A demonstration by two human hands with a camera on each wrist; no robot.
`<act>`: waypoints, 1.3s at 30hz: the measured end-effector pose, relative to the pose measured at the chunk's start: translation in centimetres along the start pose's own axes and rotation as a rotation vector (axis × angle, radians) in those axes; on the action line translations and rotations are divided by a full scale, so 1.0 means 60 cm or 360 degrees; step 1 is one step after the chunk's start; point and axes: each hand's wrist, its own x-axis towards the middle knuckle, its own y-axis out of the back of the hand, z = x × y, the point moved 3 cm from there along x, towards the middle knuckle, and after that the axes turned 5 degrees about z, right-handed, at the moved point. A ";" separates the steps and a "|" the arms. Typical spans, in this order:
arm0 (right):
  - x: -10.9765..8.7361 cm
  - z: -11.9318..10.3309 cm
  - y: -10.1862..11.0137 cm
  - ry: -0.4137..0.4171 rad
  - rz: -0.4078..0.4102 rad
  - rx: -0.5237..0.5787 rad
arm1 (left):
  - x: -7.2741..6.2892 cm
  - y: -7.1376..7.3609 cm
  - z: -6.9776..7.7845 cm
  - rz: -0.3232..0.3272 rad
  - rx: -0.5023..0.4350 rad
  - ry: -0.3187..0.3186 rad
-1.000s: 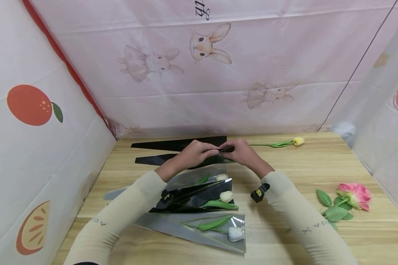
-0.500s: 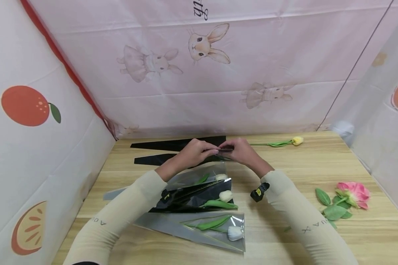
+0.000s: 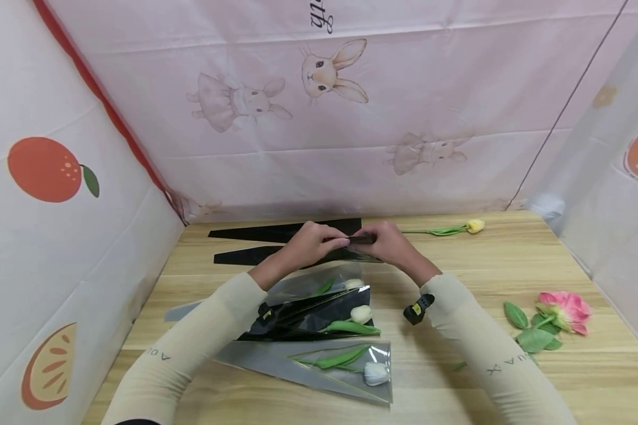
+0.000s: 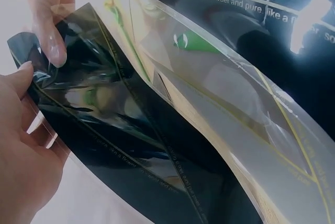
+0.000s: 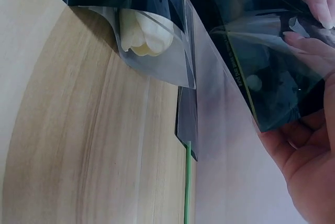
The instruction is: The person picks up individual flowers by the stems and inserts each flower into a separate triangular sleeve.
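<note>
Both hands hold the wide end of a black, see-through flower sleeve [image 4: 146, 150] with gold lettered edges. My left hand [image 3: 312, 243] pinches its rim between thumb and fingers. Close by on the right, my right hand [image 3: 387, 243] grips the same rim, with its thumb on the film and fingers behind in the right wrist view. The sleeve's narrow end points left across the table. Behind it lies another flat black sleeve [image 3: 250, 232]. To the right of that sleeve, a yellow tulip [image 3: 475, 226] lies on its long green stem, whose lower end is hidden.
In front of the hands lie a white tulip in a grey sleeve [image 3: 353, 284], one in a black sleeve [image 3: 298, 316], and another in a grey sleeve [image 3: 276, 366]. A pink rose [image 3: 570, 311] lies at right. Fabric curtains [image 3: 319, 177] border the wooden table [image 3: 446, 389].
The hands stay almost in place at the sleeve's rim, with small finger movements. The film between them shifts slightly. The flowers and other sleeves have not moved.
</note>
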 end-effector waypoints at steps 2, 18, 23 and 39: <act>0.000 0.000 0.001 -0.0002 -0.0005 0.0016 | 0.000 0.000 0.000 -0.0001 -0.0006 0.0006; -0.021 0.016 0.018 -0.0111 -0.0112 0.0117 | -0.005 0.007 -0.010 0.0053 -0.0147 0.0085; -0.036 0.034 0.036 -0.0247 -0.0173 0.0217 | -0.007 0.011 -0.011 0.0059 -0.0119 0.0088; -0.075 0.139 0.134 -0.0701 -0.0037 0.0410 | -0.020 0.022 -0.019 0.0057 -0.0156 0.0133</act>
